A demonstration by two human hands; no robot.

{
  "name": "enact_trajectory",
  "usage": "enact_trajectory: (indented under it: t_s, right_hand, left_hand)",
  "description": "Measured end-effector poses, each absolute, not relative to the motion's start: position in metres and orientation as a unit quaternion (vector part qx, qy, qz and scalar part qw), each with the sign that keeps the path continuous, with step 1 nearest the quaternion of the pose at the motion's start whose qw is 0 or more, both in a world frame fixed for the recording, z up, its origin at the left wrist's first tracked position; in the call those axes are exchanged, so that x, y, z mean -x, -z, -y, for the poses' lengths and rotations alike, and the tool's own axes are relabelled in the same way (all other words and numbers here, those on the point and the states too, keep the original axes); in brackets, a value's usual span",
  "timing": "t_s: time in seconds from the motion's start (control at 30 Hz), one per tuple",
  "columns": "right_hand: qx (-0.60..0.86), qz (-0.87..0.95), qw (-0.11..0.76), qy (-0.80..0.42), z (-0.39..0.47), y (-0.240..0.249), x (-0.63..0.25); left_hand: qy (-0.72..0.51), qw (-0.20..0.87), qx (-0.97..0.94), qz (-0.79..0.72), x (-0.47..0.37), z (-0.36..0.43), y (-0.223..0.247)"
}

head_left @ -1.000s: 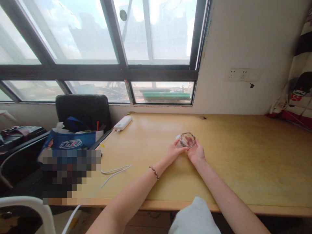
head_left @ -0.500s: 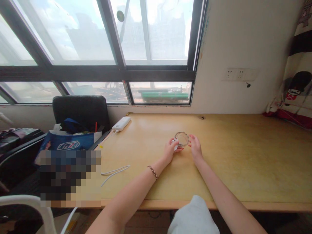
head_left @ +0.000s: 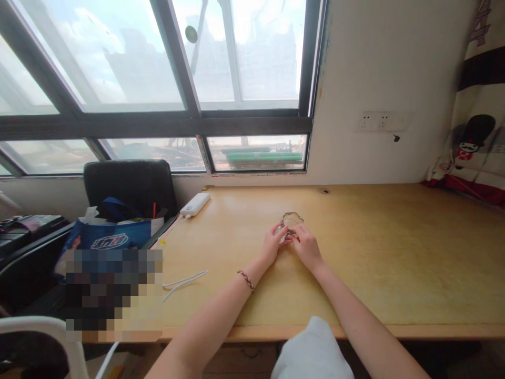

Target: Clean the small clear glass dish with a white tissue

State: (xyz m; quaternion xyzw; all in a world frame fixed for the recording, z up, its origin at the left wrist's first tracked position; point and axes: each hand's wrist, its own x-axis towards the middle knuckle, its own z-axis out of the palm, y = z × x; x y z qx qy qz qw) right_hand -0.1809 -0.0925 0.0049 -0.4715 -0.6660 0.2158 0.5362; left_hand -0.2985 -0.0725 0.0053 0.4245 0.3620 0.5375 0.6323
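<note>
A clear glass ashtray (head_left: 292, 219) with an angular, many-sided rim is held a little above the table, its far side showing beyond my fingers. My left hand (head_left: 273, 243) grips its near left side, thumb on top. A small white piece, like crumpled tissue (head_left: 282, 238), shows between the left fingers. From the right, my right hand (head_left: 306, 246) has its fingers closed on the near edge, close to the left thumb. The fingers hide the near part of the ashtray, and whether the right hand also touches the tissue is unclear.
The yellowish wooden table (head_left: 374, 263) spreads around my hands. A white power bank (head_left: 195, 204) with a cable lies at its left edge, and a white cable (head_left: 185, 279) nearer me. Left stand a black chair (head_left: 128, 181) and a blue bag (head_left: 114, 237).
My right hand has moved left and toward me, from beside the ashtray's right side onto its near edge. The left hand keeps its hold. The whole view has shifted slightly.
</note>
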Motion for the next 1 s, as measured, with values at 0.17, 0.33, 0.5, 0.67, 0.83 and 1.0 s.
enact_trajectory:
  t_s: [0.17,0.33,0.5,0.67,0.83,1.0]
  right_hand:
    - [0.519,0.657,0.531,-0.134,0.061,-0.003,0.146]
    - [0.634,0.654,0.413,-0.018,0.008,-0.002,0.062]
    - [0.716,0.619,0.323,0.010,-0.017,0.010,-0.016]
    - [0.748,0.589,0.307,0.009,-0.015,0.020,-0.053]
    - [0.758,0.584,0.292,0.004,-0.016,0.024,-0.069]
    - [0.756,0.592,0.279,-0.002,-0.020,0.027,-0.073]
  left_hand:
    - [-0.515,0.643,-0.437,-0.361,0.299,0.070,-0.002]
    - [-0.502,0.642,-0.467,-0.342,0.302,0.064,0.003]
    - [-0.483,0.641,-0.483,-0.350,0.303,0.063,0.002]
    - [-0.468,0.625,-0.506,-0.367,0.302,0.064,0.003]
    - [-0.465,0.628,-0.507,-0.364,0.301,0.063,0.004]
    - [-0.459,0.639,-0.507,-0.352,0.302,0.062,0.005]
